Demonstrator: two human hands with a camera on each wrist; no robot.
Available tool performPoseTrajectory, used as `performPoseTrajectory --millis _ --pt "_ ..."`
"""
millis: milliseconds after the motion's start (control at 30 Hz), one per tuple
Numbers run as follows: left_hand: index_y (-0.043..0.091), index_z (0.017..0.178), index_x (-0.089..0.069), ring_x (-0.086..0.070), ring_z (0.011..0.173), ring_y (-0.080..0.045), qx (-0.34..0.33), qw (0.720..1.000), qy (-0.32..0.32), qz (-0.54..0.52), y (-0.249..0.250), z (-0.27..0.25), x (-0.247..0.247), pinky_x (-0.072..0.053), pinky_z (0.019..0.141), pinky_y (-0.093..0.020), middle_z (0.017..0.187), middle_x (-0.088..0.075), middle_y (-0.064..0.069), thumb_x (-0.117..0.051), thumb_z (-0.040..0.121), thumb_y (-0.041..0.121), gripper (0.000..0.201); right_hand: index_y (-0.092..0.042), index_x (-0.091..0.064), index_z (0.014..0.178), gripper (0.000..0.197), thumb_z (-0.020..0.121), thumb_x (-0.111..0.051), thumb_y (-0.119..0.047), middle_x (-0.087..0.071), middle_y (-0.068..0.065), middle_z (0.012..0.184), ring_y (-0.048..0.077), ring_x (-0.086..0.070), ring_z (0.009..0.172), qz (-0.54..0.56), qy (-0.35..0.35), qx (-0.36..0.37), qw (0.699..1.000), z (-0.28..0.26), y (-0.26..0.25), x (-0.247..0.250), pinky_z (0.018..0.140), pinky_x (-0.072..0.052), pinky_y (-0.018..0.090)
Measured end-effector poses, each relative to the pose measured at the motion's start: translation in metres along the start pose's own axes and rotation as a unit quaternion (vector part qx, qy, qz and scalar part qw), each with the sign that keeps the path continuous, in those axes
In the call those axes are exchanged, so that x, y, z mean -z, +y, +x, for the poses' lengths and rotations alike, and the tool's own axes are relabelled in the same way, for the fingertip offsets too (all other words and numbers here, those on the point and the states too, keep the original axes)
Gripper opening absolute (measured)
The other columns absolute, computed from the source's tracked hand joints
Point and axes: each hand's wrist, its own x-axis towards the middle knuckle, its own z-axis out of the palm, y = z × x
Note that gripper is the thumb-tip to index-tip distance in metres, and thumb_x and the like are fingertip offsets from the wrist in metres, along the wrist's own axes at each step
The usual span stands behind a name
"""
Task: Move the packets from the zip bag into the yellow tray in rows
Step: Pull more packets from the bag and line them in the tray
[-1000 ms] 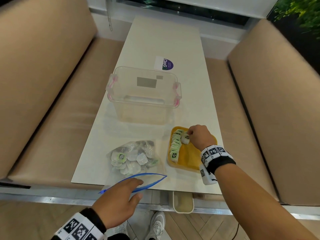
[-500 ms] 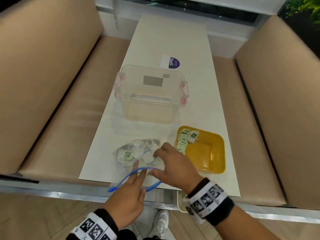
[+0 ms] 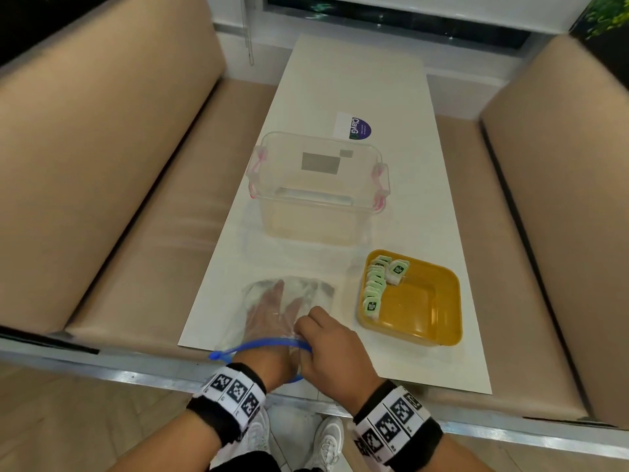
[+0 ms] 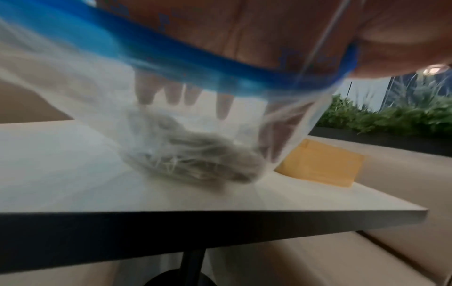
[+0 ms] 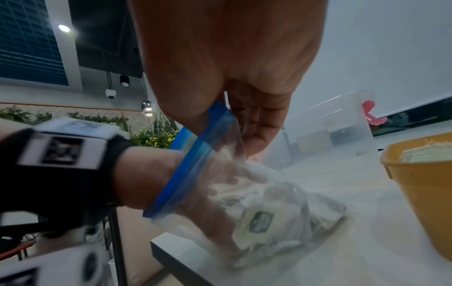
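Note:
The clear zip bag (image 3: 316, 291) with a blue zip rim (image 3: 265, 344) lies near the table's front edge. My left hand (image 3: 272, 308) is inside it up to the wrist, fingers (image 4: 171, 92) stretched straight toward the heap of packets (image 4: 186, 154) at the bag's bottom. My right hand (image 3: 306, 330) pinches the rim (image 5: 217, 116) at its right side and holds the mouth wide. One green-labelled packet (image 5: 259, 220) shows through the plastic. The yellow tray (image 3: 425, 301) stands right of the bag. A row of packets (image 3: 374, 287) lines its left wall, and one more packet (image 3: 396, 270) lies beside the row's far end.
A clear plastic box (image 3: 316, 185) with pink latches stands behind the bag and tray. A sticker (image 3: 352, 126) lies farther back on the white table (image 3: 340, 80). Padded tan benches (image 3: 119, 165) run along both sides.
My right hand left a packet in the tray, came back left and took hold of the bag's rim. My left hand went from the rim into the bag.

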Motion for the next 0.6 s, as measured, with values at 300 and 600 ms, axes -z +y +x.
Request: performPoseTrajectory --millis 300,600 --pt "0.038 0.158 -0.002 -0.009 0.153 -0.021 0.046 0.999 0.002 0.027 -0.017 0.037 -0.025 -0.015 0.123 -0.035 0.167 -0.001 0.001 -0.038 0.102 0.031 0.067 -0.018 -0.054 0.086 0.012 0.074 -0.054 -0.017 -0.05 -0.001 0.087 0.025 -0.052 0.065 -0.026 -0.008 0.001 1.0 -0.003 -0.005 -0.005 0.044 -0.039 0.03" --pt "0.019 0.152 -0.038 -0.03 0.145 -0.04 0.043 0.988 0.045 0.145 -0.044 0.056 -0.043 -0.027 0.119 -0.055 0.16 -0.025 -0.013 -0.049 0.09 0.03 0.064 -0.019 -0.056 0.088 0.019 0.069 -0.059 -0.015 -0.051 -0.001 0.086 0.021 -0.053 0.068 -0.017 0.006 0.06 0.998 -0.002 -0.012 -0.003 0.042 -0.041 0.027"
